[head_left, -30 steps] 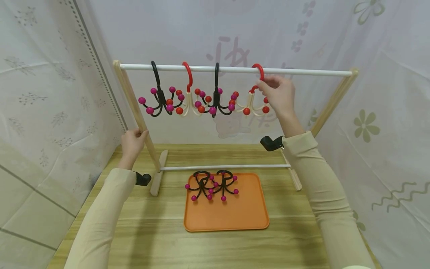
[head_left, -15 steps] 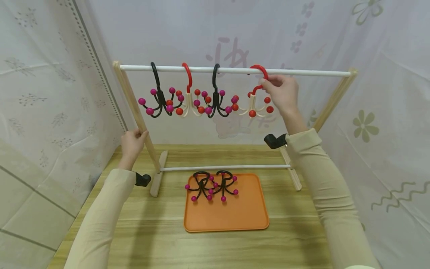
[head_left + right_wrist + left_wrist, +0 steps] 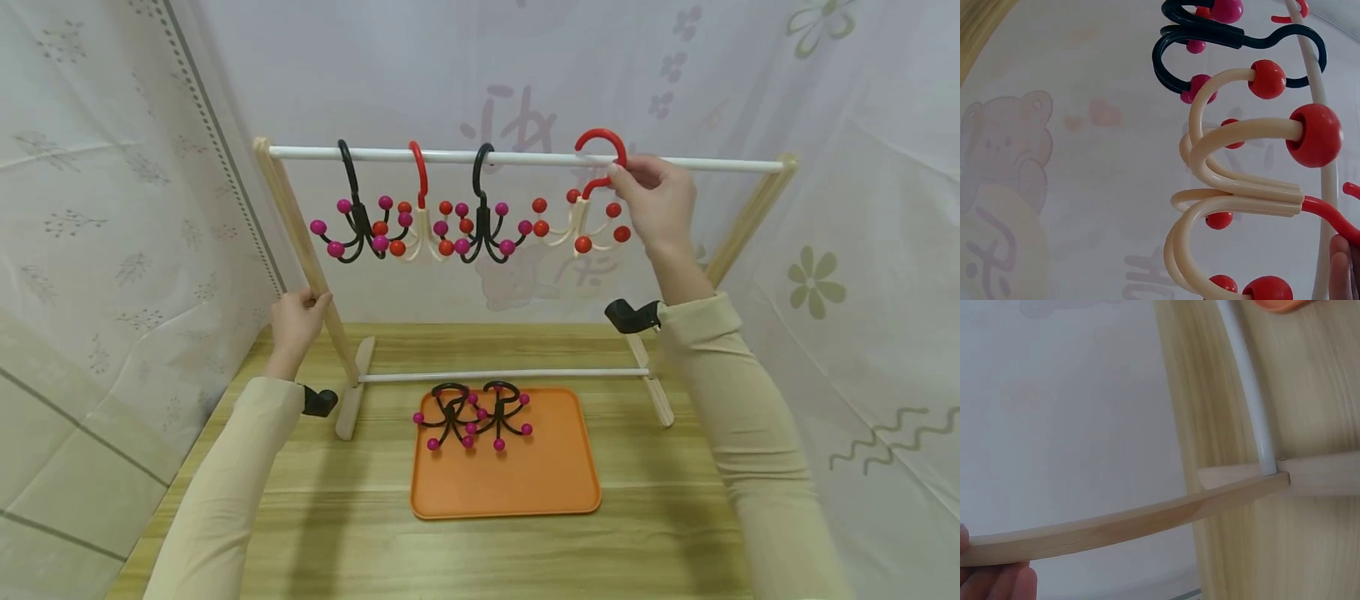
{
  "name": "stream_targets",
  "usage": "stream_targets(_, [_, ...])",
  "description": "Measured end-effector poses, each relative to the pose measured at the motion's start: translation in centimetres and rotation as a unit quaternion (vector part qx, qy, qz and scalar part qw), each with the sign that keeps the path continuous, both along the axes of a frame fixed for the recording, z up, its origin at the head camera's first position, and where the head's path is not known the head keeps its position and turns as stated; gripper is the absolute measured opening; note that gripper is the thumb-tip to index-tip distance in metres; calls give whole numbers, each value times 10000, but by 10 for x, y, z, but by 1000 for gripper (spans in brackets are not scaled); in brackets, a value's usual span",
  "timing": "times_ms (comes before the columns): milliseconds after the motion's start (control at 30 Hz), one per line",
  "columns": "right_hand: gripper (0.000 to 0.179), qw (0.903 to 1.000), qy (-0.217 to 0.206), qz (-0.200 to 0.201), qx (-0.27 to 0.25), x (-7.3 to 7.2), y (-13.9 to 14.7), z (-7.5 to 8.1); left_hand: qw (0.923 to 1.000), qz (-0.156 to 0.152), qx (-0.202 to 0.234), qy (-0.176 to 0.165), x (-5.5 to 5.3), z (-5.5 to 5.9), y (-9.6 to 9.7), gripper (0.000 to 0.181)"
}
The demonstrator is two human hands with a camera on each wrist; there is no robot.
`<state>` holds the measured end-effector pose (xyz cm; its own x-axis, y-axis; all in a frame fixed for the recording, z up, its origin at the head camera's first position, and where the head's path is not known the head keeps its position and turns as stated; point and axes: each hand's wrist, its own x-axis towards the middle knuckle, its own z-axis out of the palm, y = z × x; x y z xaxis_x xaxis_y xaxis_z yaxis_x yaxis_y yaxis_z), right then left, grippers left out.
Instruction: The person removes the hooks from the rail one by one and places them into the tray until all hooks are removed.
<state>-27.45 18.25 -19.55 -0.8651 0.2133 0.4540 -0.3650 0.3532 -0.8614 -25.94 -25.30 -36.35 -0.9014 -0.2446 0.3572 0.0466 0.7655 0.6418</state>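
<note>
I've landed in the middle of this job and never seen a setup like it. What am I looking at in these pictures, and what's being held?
There's no machine here, just a person's two bare hands. The wide picture comes from a camera worn on the head, looking forward and down; the other two come from cameras on each wrist.

The left hand grips the left post of a wooden rack. The right hand pinches the red hook of a cream hanger with red balls, up at the white rail; whether that hook bears on the rail, I can't tell. Three other hangers hang there.

Below, an orange tray sits on the table, with two black hangers lying on it.
</note>
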Motion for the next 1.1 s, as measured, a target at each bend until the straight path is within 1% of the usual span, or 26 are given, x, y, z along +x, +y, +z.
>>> stream_targets(100, [31,9999,123,-38,79,4,6,-2,10000,-6,20,-2,1,0,1,34])
stream_targets(367, [29,9985,466,85,284,16,16,-11,10000,2,-55,69,0,-1,0,33])
stream_targets(467, [29,9981,435,144,415,21,19,-16,10000,-5,-61,45,0,-1,0,34])
stream_targets(533, [30,9982,308,188,471,23,21,-21,10000,-7,-55,41,0,-1,0,34])
stream_targets(633, [31,9977,211,323,550,26,23,-31,10000,-13,-29,40,0,-1,0,33])
stream_targets(833, [29,9965,74,761,329,32,25,-55,10000,-22,-36,45,0,-2,-1,33])
stream_targets(967, [30,9954,-177,913,229,34,27,-75,10000,-20,-48,51,0,-2,-1,33])
stream_targets(1100, [33,9938,-428,986,290,36,29,-94,10000,-14,-14,22,-1,-3,-1,34])
